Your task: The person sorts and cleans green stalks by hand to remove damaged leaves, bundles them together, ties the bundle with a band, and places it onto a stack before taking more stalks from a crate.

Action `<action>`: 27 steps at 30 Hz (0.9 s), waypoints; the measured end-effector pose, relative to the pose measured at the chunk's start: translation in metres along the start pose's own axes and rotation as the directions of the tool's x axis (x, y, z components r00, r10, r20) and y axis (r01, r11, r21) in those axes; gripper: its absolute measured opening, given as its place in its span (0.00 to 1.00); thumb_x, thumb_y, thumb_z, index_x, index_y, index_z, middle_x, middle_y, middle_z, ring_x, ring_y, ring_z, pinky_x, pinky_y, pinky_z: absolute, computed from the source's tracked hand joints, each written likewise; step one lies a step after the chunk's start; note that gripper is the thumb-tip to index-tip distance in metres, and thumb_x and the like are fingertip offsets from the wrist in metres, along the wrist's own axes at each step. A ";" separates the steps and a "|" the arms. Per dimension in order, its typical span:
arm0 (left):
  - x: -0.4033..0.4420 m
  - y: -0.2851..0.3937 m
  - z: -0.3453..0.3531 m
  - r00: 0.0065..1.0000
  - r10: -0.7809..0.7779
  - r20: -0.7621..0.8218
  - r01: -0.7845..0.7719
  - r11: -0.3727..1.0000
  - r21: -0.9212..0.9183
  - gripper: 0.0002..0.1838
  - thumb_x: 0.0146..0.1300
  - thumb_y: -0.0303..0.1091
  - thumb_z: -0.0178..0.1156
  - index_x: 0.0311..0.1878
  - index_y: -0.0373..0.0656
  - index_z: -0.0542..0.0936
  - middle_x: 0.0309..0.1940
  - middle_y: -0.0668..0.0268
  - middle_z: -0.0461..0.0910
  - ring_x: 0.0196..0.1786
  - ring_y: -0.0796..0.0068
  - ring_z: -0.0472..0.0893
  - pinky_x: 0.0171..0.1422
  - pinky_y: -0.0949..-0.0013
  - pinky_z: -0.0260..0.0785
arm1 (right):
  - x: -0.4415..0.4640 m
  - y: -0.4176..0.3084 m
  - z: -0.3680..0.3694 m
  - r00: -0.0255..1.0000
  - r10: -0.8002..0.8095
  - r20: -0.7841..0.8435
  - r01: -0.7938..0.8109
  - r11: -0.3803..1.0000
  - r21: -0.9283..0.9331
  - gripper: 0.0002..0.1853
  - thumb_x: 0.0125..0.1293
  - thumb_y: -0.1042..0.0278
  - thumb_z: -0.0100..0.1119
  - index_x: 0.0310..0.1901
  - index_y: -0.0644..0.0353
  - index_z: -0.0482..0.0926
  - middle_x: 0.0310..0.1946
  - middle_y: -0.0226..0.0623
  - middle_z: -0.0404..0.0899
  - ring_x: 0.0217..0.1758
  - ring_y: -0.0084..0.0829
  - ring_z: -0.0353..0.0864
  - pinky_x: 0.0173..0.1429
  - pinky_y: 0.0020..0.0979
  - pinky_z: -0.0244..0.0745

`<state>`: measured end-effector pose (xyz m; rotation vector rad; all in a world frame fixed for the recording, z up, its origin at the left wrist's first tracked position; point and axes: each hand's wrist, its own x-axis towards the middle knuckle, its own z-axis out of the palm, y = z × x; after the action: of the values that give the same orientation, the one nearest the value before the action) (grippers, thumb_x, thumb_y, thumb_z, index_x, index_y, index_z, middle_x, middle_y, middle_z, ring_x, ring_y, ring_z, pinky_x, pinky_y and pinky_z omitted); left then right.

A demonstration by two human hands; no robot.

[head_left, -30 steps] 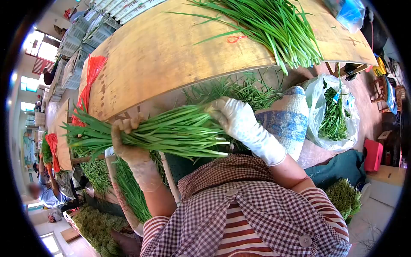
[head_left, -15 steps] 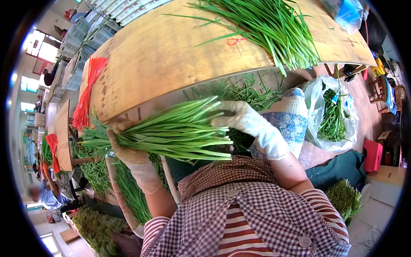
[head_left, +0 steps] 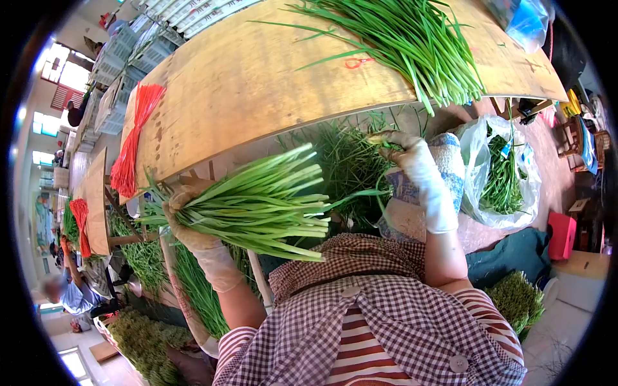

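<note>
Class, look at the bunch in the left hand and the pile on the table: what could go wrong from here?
1. The left hand grips the bunch near one end while the pale ends fan out, so some stalks might slip free.
2. The pile has ends poking past the table edge; a bump might drag some off.

This looks like a produce-packing workshop. A long, stained, light-brown wooden tabletop (head_left: 257, 71) carries a loose pile of long green leafy stalks (head_left: 412, 55) at the top and a sheaf of thin red ties (head_left: 132, 145) at left; a trimmed green bunch (head_left: 257, 204) is mid-frame. Pale plastic crates (head_left: 114, 90) stack up upper left, a clear plastic bag (head_left: 475, 151) holds greenery at right, and a person in blue (head_left: 78, 297) sits lower left.
</note>
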<state>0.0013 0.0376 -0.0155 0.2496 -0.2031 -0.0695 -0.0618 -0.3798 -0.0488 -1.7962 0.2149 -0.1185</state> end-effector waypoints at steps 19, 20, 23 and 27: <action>0.003 -0.027 0.023 0.986 0.119 -0.114 -0.144 0.960 -0.240 0.08 0.64 0.31 0.56 0.30 0.48 0.69 0.18 0.78 0.65 0.26 0.85 0.69 0.41 0.79 0.65 | -0.015 -0.033 0.034 0.908 0.076 0.411 -0.179 0.959 0.219 0.18 0.61 0.64 0.66 0.53 0.59 0.80 0.43 0.41 0.84 0.44 0.26 0.82 0.53 0.26 0.76; 0.003 -0.029 0.022 0.988 0.118 -0.101 -0.140 0.958 -0.251 0.09 0.64 0.31 0.57 0.29 0.49 0.67 0.18 0.78 0.65 0.25 0.85 0.68 0.40 0.79 0.65 | -0.022 -0.036 0.039 0.836 0.150 0.527 -0.292 0.936 0.197 0.20 0.61 0.64 0.66 0.54 0.58 0.80 0.44 0.41 0.84 0.45 0.26 0.82 0.53 0.26 0.76; 0.007 -0.044 0.024 0.996 0.084 0.013 -0.078 0.962 -0.261 0.11 0.64 0.30 0.56 0.26 0.50 0.66 0.18 0.78 0.65 0.24 0.84 0.66 0.43 0.76 0.65 | -0.026 -0.042 0.065 0.770 0.191 0.608 -0.310 0.946 0.095 0.21 0.58 0.63 0.70 0.52 0.61 0.81 0.42 0.40 0.85 0.39 0.24 0.82 0.48 0.26 0.77; 0.012 -0.054 0.045 0.998 0.057 0.025 -0.054 0.992 -0.115 0.13 0.65 0.31 0.55 0.25 0.50 0.65 0.18 0.78 0.64 0.26 0.83 0.67 0.51 0.71 0.65 | -0.031 -0.051 0.088 0.888 -0.027 0.460 -0.179 0.900 0.397 0.14 0.59 0.72 0.66 0.47 0.63 0.83 0.37 0.37 0.85 0.34 0.18 0.81 0.39 0.21 0.78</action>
<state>0.0014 -0.0263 0.0154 0.1286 -0.2329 -0.0290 -0.0711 -0.2782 -0.0190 -1.3215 -0.0772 0.2981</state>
